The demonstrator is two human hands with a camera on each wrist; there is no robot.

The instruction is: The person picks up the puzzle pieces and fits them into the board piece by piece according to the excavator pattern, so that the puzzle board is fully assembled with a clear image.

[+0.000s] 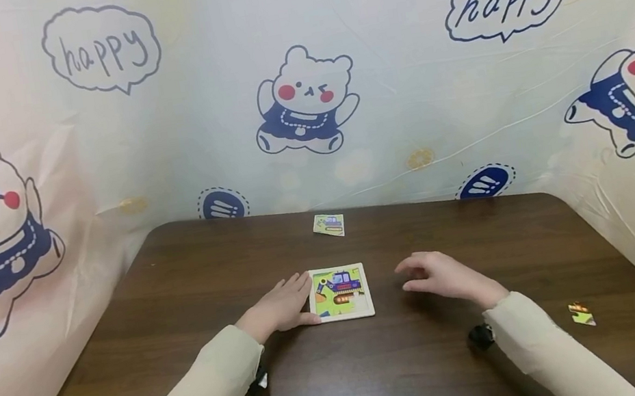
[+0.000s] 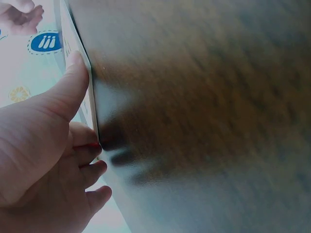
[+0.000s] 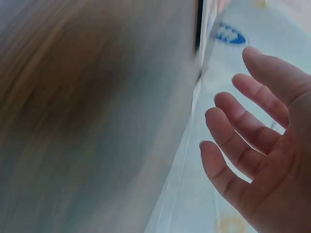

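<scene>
A white-framed jigsaw puzzle with an excavator picture lies flat on the table. A pale patch shows at the picture's lower right. My left hand rests at its left side, fingers stretched along the frame and thumb at the near left corner. In the left wrist view, the thumb lies against the frame's edge, which is seen side-on. To the right of the puzzle, my right hand hovers over the table, its fingers loosely bent and holding nothing. The right wrist view shows these fingers spread apart.
Loose puzzle pieces lie near the right edge of the brown table, beyond the right forearm. A small excavator picture card is at the back edge. Behind stands a printed cloth backdrop.
</scene>
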